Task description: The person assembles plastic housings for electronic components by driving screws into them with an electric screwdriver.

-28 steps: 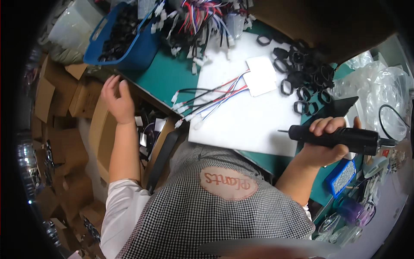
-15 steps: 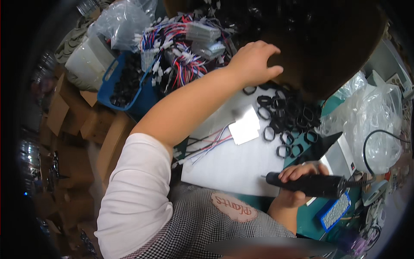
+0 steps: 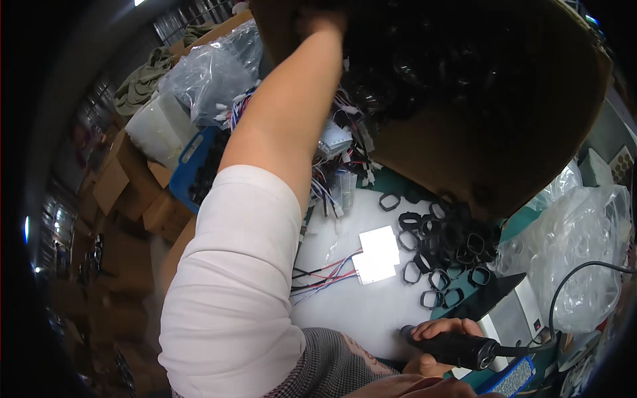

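Observation:
My left arm stretches far forward, and my left hand (image 3: 322, 23) is at the shadowed mouth of a large brown box (image 3: 431, 149) holding dark, shiny pieces. Its fingers are blurred and lost in the dark. At the lower right my right hand (image 3: 446, 328) is wrapped round a black corded electric screwdriver (image 3: 458, 347), its tip pointing left. Between the hands, flat white rectangular pieces (image 3: 378, 257) with coloured wires lie on a white sheet (image 3: 352, 315). Many black ring-shaped frames (image 3: 424, 262) are heaped to their right.
Wire bundles with white connectors (image 3: 338, 169) lie beyond the sheet, partly behind my left arm. A blue basket (image 3: 188, 166) and cardboard boxes (image 3: 123, 172) stand left. At right are clear plastic bags (image 3: 577, 252), a pale device (image 3: 514, 312), the screwdriver's cord (image 3: 554, 298) and a blue tray (image 3: 514, 379).
My left hand has moved forward and a little left, from above the wires and frames into the box's shadow. My right hand still holds the screwdriver, now lower in view as the whole view has shifted.

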Motion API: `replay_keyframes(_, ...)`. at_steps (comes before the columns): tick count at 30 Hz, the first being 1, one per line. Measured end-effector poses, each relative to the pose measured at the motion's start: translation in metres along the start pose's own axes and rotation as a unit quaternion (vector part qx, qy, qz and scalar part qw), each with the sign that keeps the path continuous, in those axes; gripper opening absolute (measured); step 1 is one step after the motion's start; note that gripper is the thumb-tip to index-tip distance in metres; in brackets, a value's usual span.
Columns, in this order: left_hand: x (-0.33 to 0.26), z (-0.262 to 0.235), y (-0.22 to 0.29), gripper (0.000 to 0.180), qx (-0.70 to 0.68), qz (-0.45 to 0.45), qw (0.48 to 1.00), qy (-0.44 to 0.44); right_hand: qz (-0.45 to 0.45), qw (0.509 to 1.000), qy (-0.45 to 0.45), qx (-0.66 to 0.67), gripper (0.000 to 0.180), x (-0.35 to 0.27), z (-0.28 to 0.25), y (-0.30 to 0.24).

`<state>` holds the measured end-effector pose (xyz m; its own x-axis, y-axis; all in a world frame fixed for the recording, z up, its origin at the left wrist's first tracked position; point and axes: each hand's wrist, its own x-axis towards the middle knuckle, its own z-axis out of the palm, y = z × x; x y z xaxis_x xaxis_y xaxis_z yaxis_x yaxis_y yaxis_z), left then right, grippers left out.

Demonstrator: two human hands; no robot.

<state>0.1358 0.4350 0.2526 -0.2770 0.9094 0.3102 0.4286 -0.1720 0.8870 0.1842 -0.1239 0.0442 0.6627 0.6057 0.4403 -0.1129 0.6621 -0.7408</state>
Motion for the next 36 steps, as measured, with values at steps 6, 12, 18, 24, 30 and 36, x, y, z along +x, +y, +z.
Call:
replay_keyframes(6, 0.046, 0.034, -0.046, 0.084, 0.081, 0.041, 0.996, -0.017, -0.018, 1.000, -0.015, 0.008, 0.082, 0.009, -0.004, 0.006)
replay_keyframes(12, 0.050, 0.040, -0.052, 0.081, 0.171, 0.067, 0.983, -0.007, -0.003, 1.000, -0.025, 0.008, 0.082, 0.006, -0.002, 0.007)
replay_keyframes(18, 0.019, 0.024, -0.020, 0.053, 0.280, 0.166, 0.937, -0.125, 0.006, 0.998, -0.043, 0.039, 0.089, 0.005, -0.007, 0.003)
replay_keyframes(24, -0.055, -0.012, -0.004, 0.029, -0.262, 0.152, 0.934, -0.189, -0.024, 0.993, -0.084, 0.075, 0.092, 0.006, -0.018, 0.011)
replay_keyframes(30, -0.153, -0.085, -0.012, 0.036, -0.358, 0.005, 0.805, -0.474, -0.020, 0.993, -0.032, 0.109, 0.087, 0.003, -0.006, 0.007)
replay_keyframes(36, -0.260, -0.148, -0.042, 0.042, -0.285, -0.050, 0.779, -0.556, -0.084, 0.996, -0.025, 0.025, 0.085, 0.011, 0.003, -0.002)
